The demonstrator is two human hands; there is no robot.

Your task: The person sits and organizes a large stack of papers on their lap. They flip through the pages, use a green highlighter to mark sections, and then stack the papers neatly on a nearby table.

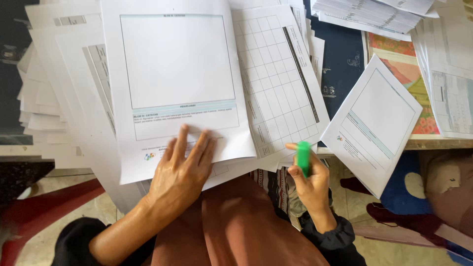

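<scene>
Form (177,83), a white printed sheet with a large blank box, is lying on top of a spread of papers, its lower edge sitting under the left hand (182,167). That hand is pressing flat on the sheet's bottom margin, fingers spread wide and pointing up the page, palm down, gripping nothing. Just right of the left hand, a grid sheet (281,83) is sticking out from beneath the form, its ruled squares running up and away from the fingertips.

Further right, the right hand (310,182) is hovering off the sheets' lower edge, fingers curled narrowly around a green marker (303,157), which is standing nearly upright in the grip. The marker is sitting just below the grid sheet's bottom corner, apart from the form. Right of this hand, a folded sheet (377,123) is lying tilted, overhanging the table edge (438,144). Beyond it, up and right of the right hand, a colourful book (409,74) is showing between paper stacks (374,15). Left of the left hand, more loose papers (54,98) are fanning outward.
</scene>
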